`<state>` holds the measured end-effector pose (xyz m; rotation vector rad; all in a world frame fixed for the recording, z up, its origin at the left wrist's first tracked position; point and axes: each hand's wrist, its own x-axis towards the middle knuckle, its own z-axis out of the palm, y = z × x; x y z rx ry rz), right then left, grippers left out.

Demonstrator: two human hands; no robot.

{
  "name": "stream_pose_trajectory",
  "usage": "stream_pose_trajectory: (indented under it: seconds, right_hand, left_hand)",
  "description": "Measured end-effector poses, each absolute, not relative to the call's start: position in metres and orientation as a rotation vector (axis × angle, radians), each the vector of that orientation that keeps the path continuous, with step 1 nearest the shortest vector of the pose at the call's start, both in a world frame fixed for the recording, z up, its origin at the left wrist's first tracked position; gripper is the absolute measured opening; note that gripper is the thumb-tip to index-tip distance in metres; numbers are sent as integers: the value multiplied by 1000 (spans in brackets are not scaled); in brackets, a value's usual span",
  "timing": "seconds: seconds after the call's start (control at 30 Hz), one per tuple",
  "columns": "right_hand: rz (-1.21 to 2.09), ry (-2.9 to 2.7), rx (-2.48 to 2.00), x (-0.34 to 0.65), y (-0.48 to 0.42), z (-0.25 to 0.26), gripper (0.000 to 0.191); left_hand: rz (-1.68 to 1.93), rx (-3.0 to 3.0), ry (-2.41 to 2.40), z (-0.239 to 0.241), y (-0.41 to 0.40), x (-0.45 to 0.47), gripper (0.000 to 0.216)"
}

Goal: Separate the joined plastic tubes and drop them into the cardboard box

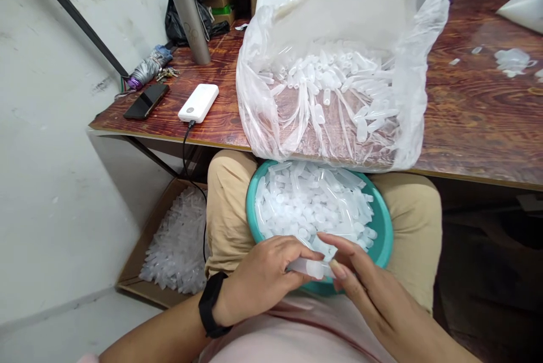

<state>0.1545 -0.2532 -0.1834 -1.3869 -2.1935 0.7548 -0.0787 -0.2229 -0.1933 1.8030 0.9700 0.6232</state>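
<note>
A teal bowl (384,233) rests on my lap, filled with several small translucent plastic tubes (314,204). My left hand (263,278), with a black wristband, is closed around one clear plastic tube (311,268) held just over the bowl's near rim. My right hand (365,284) meets it from the right, its fingertips pinching the tube's end. On the wooden table (475,108) just beyond the bowl stands a large clear plastic bag (407,69), open at the top, holding many more of the same tubes.
A cardboard box (139,261) of tubes sits on the floor at left. On the table's left end lie a white power bank (198,103) with a cable, a black phone (146,101), keys, a folded umbrella and a steel flask (186,9). Loose plastic bits (513,61) lie far right.
</note>
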Motion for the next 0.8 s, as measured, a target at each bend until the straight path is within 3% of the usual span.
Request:
stream_pose_trajectory:
  seconds: [0.13, 0.23, 0.33, 0.4, 0.57, 0.7, 0.8]
  right_hand:
    - [645, -2202, -1294, 148, -257, -186, 34]
    - [840, -2079, -1408, 145, -258, -187, 25]
    - [925, -2086, -1407, 153, -246, -190, 33]
    - [763, -2206, -1369, 164, -229, -196, 40]
    - [186, -2621, -1171, 175, -177, -220, 33]
    - [195, -2654, -1127, 164, -163, -234, 40]
    - [231, -2578, -1181, 164, -165, -232, 40]
  left_hand:
    - [627, 1820, 969, -197, -225, -75, 24]
    - [614, 1960, 928, -199, -227, -75, 21]
    - [563, 1969, 967, -198, -222, -77, 26]
    - [479, 1966, 1033, -197, -215, -78, 28]
    - [141, 2320, 880, -203, -188, -63, 31]
    - [-73, 2517, 813, -210, -176, -47, 18]
    - [-6, 2473, 874, -210, -175, -50, 14]
